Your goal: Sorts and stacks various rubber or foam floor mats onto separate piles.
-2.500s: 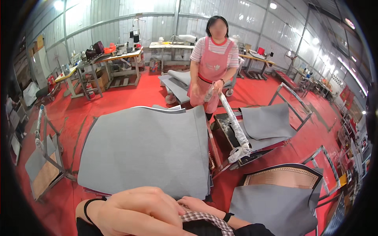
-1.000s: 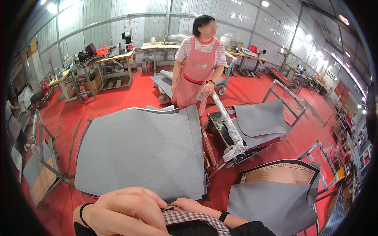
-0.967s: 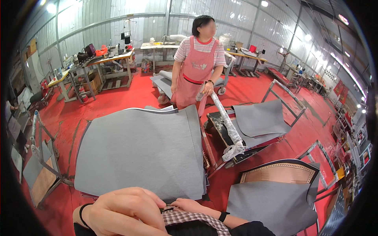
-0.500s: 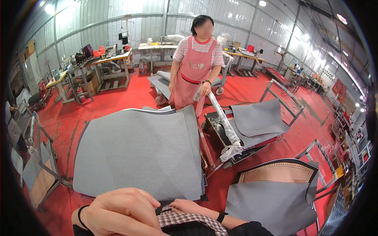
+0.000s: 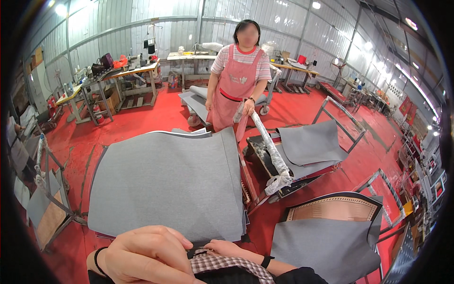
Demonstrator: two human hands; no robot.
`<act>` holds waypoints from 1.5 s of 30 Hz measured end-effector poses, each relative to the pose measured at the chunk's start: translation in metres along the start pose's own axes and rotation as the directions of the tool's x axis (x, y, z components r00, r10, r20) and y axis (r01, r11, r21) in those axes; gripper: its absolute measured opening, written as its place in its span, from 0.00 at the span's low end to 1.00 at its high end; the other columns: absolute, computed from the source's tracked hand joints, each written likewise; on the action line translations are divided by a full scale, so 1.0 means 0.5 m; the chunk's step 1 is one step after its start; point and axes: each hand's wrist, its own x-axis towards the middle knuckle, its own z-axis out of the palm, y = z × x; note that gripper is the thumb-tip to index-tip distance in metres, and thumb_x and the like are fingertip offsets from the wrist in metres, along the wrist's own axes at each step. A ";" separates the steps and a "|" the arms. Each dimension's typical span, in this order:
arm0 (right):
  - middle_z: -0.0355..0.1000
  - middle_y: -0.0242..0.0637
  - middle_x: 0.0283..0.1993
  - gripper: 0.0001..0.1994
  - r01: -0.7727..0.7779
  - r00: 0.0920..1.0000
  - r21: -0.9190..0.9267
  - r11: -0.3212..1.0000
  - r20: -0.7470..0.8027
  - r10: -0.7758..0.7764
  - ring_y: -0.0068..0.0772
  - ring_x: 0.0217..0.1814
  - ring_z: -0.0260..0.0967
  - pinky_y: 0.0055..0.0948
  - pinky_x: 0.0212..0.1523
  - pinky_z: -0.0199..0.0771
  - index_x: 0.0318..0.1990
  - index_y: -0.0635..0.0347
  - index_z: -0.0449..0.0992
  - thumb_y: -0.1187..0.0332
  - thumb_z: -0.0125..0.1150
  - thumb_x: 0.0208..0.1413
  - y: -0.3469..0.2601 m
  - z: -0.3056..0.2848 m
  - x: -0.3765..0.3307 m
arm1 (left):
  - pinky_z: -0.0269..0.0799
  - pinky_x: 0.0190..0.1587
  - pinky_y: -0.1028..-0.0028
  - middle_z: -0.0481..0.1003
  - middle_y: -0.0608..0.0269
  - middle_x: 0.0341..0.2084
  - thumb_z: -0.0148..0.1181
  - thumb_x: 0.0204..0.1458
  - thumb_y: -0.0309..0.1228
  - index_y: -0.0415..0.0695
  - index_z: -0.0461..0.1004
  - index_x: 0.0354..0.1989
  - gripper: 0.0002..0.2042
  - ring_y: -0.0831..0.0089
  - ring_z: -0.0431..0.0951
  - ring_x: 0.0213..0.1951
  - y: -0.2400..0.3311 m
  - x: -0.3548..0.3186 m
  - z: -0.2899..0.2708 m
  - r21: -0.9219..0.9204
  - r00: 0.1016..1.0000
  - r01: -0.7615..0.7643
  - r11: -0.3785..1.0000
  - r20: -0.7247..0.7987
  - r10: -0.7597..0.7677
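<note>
Hands low-centre: your left hand (image 5: 144, 253) curls over a checked sleeve cuff (image 5: 227, 262), right hand (image 5: 227, 247) fingers pinching it, grey sheet stack (image 5: 168, 182) just above.

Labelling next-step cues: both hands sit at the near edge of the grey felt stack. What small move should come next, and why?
Probably pinch the top grey felt sheet at its near edge and lift it slightly. The left hand and right hand meet at that edge, over a checked cuff; the sheet lies flat on the stack. Whether either hand grips it cannot be told.
</note>
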 end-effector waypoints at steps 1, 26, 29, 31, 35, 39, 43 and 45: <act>0.67 0.45 0.38 0.16 -0.004 1.000 -0.001 1.000 0.003 0.004 0.45 0.41 0.67 0.37 0.40 0.68 0.48 0.55 0.69 0.58 0.46 0.57 -0.002 -0.001 0.000 | 0.65 0.40 0.70 0.70 0.66 0.21 0.63 0.44 0.29 0.43 0.78 0.27 0.04 0.74 0.69 0.26 0.001 0.000 0.000 -0.001 1.000 0.001 1.000 -0.001 -0.001; 0.67 0.44 0.39 0.15 0.024 0.999 -0.033 0.999 0.026 -0.023 0.46 0.43 0.66 0.37 0.42 0.67 0.48 0.56 0.68 0.59 0.45 0.58 -0.006 -0.016 0.006 | 0.70 0.41 0.69 0.73 0.63 0.27 0.55 0.50 0.28 0.38 0.78 0.31 0.08 0.73 0.74 0.29 -0.020 0.000 -0.015 -0.013 0.994 -0.059 0.998 0.088 0.060; 0.67 0.46 0.38 0.15 0.041 0.999 -0.012 0.999 0.009 -0.041 0.48 0.42 0.67 0.39 0.42 0.68 0.46 0.58 0.69 0.60 0.48 0.55 -0.001 -0.015 0.010 | 0.65 0.42 0.69 0.70 0.65 0.22 0.60 0.47 0.28 0.42 0.78 0.29 0.04 0.74 0.69 0.27 -0.006 0.010 -0.004 0.014 0.999 -0.029 0.999 0.032 0.028; 0.67 0.46 0.38 0.15 0.052 0.999 -0.005 0.999 -0.004 -0.052 0.49 0.42 0.67 0.39 0.42 0.68 0.46 0.58 0.69 0.60 0.48 0.55 -0.001 -0.016 0.010 | 0.65 0.42 0.69 0.70 0.65 0.22 0.59 0.48 0.28 0.41 0.78 0.29 0.04 0.73 0.69 0.26 -0.007 0.010 -0.004 0.013 0.999 -0.035 0.999 0.028 0.035; 0.67 0.46 0.38 0.16 0.062 0.998 -0.013 0.998 -0.015 -0.062 0.49 0.42 0.67 0.39 0.42 0.68 0.46 0.58 0.69 0.59 0.48 0.55 0.015 -0.005 0.013 | 0.65 0.42 0.69 0.70 0.66 0.22 0.59 0.47 0.28 0.42 0.78 0.29 0.04 0.73 0.69 0.26 -0.007 0.010 -0.008 0.019 0.999 -0.030 0.999 0.032 0.029; 0.67 0.46 0.37 0.15 0.059 0.998 -0.009 0.998 -0.023 -0.059 0.48 0.41 0.67 0.39 0.41 0.68 0.45 0.58 0.70 0.60 0.49 0.55 0.009 -0.013 0.005 | 0.67 0.41 0.70 0.72 0.65 0.24 0.58 0.48 0.28 0.40 0.78 0.31 0.06 0.74 0.72 0.27 -0.022 0.007 -0.010 0.008 0.996 -0.061 0.998 0.067 0.060; 0.68 0.42 0.38 0.15 0.032 0.999 -0.039 0.999 0.004 -0.032 0.44 0.42 0.67 0.36 0.41 0.68 0.47 0.54 0.70 0.59 0.46 0.57 0.002 -0.017 0.004 | 0.69 0.41 0.71 0.73 0.65 0.26 0.56 0.48 0.28 0.38 0.79 0.34 0.08 0.75 0.74 0.28 -0.026 -0.002 -0.013 -0.011 0.993 -0.092 0.996 0.071 0.093; 0.68 0.42 0.38 0.15 0.029 1.000 -0.052 0.998 0.007 -0.029 0.44 0.42 0.67 0.36 0.41 0.68 0.47 0.54 0.70 0.58 0.45 0.57 0.007 -0.013 0.005 | 0.69 0.41 0.71 0.73 0.65 0.26 0.56 0.48 0.28 0.38 0.79 0.34 0.08 0.75 0.74 0.28 -0.025 -0.003 -0.011 -0.012 0.993 -0.091 0.996 0.071 0.092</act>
